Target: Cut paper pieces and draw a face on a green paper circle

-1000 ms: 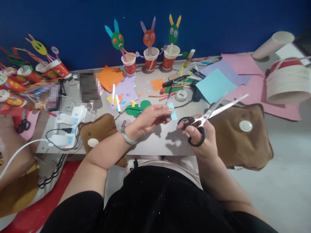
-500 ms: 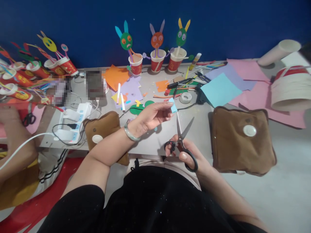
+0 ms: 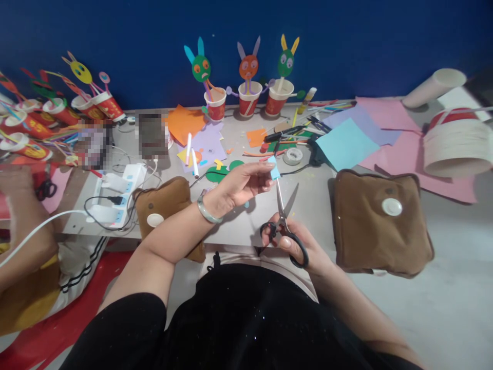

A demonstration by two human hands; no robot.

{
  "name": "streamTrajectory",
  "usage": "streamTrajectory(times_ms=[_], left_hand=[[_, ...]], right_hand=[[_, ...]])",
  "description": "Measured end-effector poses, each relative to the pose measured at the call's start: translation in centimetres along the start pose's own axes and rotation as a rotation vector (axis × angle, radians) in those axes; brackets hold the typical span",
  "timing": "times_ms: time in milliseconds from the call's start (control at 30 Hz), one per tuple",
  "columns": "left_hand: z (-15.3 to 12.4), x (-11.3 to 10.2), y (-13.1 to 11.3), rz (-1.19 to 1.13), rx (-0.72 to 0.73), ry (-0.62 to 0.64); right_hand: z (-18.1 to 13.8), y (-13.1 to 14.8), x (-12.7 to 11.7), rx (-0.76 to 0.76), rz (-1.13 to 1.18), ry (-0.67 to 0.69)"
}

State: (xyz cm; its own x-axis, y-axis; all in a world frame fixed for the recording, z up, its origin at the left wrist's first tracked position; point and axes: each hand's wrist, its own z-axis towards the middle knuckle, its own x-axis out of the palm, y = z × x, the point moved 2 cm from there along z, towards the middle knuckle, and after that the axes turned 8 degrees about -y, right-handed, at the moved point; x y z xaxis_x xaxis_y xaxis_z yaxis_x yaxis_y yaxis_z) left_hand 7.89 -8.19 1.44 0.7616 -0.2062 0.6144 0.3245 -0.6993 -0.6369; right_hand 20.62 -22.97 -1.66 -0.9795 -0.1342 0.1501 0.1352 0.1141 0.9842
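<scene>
Between the thumb and fingers of my left hand (image 3: 246, 184) is a small piece of light blue paper (image 3: 274, 168). My right hand (image 3: 298, 241) grips black-handled scissors (image 3: 282, 220), fingers through the loops, with the blades spread apart. One blade's tip comes close to the lower edge of the blue paper; whether it touches I cannot tell. Green paper circles (image 3: 216, 174) lie on the table beyond my left wrist. A roll of tape (image 3: 293, 156) lies just past the blue paper.
Paper-cup figures (image 3: 249, 100) stand along the blue wall. Coloured paper sheets (image 3: 348, 143) and a brown cushion-like pouch (image 3: 381, 226) are at right. A smaller brown pouch (image 3: 164, 205) lies under my left forearm, beside a power strip (image 3: 123, 195). Another person's arm (image 3: 29, 221) is at far left.
My right hand and the scissors have shifted slightly left, bringing the open blades nearer the blue paper's lower edge. My left hand stays almost still.
</scene>
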Motion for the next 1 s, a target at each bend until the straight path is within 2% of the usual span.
streamTrajectory(times_ms=[667, 1000], left_hand=[[-0.1, 0.1, 0.1, 0.009, 0.037, 0.013], [-0.3, 0.0, -0.1, -0.011, 0.006, 0.024]], right_hand=[[-0.4, 0.1, -0.4, 0.056, 0.045, -0.026], [-0.2, -0.9, -0.6, -0.01, 0.044, 0.011]])
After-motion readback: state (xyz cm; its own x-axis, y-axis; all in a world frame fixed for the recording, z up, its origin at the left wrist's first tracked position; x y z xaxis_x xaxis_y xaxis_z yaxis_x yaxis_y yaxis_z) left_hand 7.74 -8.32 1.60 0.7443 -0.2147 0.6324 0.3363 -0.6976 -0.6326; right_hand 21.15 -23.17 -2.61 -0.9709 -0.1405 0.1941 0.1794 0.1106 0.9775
